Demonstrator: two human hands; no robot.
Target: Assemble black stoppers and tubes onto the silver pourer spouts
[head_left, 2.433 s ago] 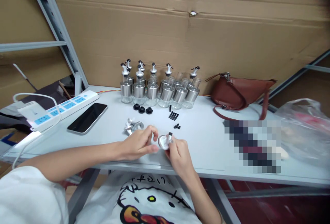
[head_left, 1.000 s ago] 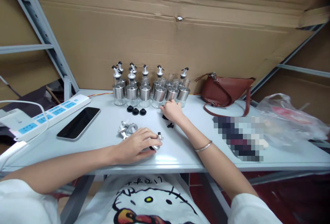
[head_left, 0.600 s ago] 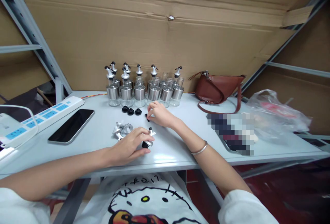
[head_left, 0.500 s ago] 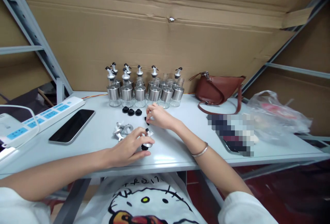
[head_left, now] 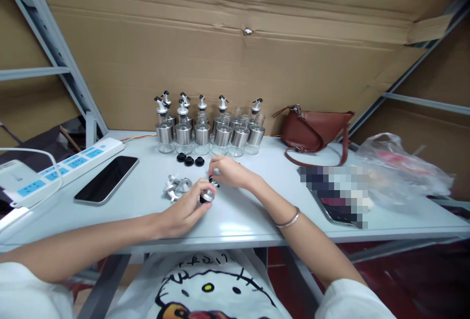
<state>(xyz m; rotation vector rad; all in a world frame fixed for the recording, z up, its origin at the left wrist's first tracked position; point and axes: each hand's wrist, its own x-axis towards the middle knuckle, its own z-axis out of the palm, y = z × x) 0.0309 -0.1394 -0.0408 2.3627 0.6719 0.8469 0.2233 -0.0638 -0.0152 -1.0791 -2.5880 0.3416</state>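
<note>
My left hand (head_left: 187, 209) is closed around a silver pourer spout (head_left: 208, 195) with a black stopper base, held tilted just above the table's near half. My right hand (head_left: 228, 171) is closed in a pinch on a small black flip cap (head_left: 211, 179) at the spout's tip; the fingers partly hide it. Left of my hands lies a small pile of silver spout parts (head_left: 177, 186). Beyond them several black stoppers (head_left: 189, 161) sit in a row. Behind these stand several glass bottles with steel bands (head_left: 202, 134), some topped with pourer spouts (head_left: 182, 107).
A white power strip (head_left: 77, 162) and a phone (head_left: 107, 180) lie at the left. At the right are a brown handbag (head_left: 316, 130), a blurred-out item on a dark device (head_left: 336, 216), and a clear plastic bag (head_left: 404, 167). Cardboard (head_left: 205, 54) backs the table.
My right hand has brought the small black cap from just beyond the spout to the spout's tip. My left hand has tilted the spout. The whole view has shifted slightly.
</note>
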